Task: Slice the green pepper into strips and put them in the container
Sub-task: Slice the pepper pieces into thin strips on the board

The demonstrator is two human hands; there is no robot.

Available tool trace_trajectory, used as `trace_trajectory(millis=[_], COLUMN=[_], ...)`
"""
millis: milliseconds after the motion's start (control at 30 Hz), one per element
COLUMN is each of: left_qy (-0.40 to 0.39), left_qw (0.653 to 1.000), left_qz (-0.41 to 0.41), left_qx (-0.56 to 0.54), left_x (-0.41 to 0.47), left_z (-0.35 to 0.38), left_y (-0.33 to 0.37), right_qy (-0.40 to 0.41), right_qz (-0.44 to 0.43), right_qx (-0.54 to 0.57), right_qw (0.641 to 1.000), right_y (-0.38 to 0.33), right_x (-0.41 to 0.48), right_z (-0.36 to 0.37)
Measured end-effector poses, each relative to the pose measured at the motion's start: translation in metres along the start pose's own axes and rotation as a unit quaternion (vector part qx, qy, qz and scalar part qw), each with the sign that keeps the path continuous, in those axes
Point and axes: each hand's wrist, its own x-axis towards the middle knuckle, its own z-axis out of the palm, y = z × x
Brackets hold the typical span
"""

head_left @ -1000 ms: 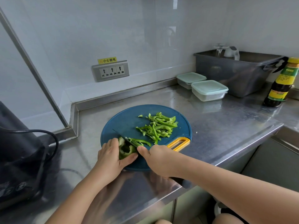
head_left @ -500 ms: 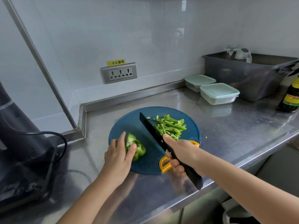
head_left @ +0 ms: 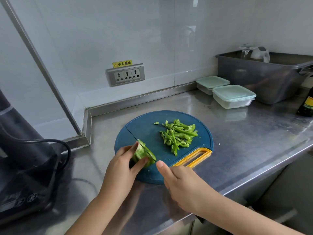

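A round blue cutting board [head_left: 147,126] with a yellow handle lies on the steel counter. My left hand [head_left: 122,168] pins a piece of green pepper [head_left: 141,154] on the board's near left side. My right hand [head_left: 183,185] grips a dark knife [head_left: 140,141], its thin blade set edge-down on the pepper's right side. The knife handle is hidden under my hand. A pile of pepper strips [head_left: 178,134] sits on the board's right half. Two lidded clear containers [head_left: 233,96] stand at the back right.
A grey tub [head_left: 264,77] with a glass and a kettle stands at the far right, a dark sauce bottle [head_left: 307,106] beside it. A black appliance [head_left: 22,163] with a cord fills the left side. A wall socket [head_left: 126,75] is behind the board. The counter edge runs close on the right.
The knife had been lifted and swung right toward the strip pile; it has come back down onto the pepper piece. My left hand has kept hold of the pepper throughout.
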Motion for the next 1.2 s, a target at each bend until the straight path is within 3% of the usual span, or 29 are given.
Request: trace_trajectory(millis=[200, 400, 667, 1200], left_qy=[-0.015, -0.008, -0.005, -0.053], left_qw=[1.000, 0.999, 0.996, 0.994], left_qz=[0.009, 0.004, 0.019, -0.025], left_qx=[0.019, 0.042, 0.087, 0.093], left_x=[0.000, -0.001, -0.002, 0.002], left_z=[0.002, 0.003, 0.005, 0.001], left_y=[-0.002, -0.002, -0.001, -0.002], right_qy=[-0.004, -0.016, -0.015, -0.040], right_qz=[0.003, 0.021, 0.021, 0.023], right_qx=[-0.047, 0.024, -0.065, -0.151], right_qw=[0.999, 0.999, 0.998, 0.987], right_y=[0.005, 0.002, -0.001, -0.007], right_x=[-0.006, -0.003, -0.007, -0.004], right_z=[-0.002, -0.002, -0.003, 0.007])
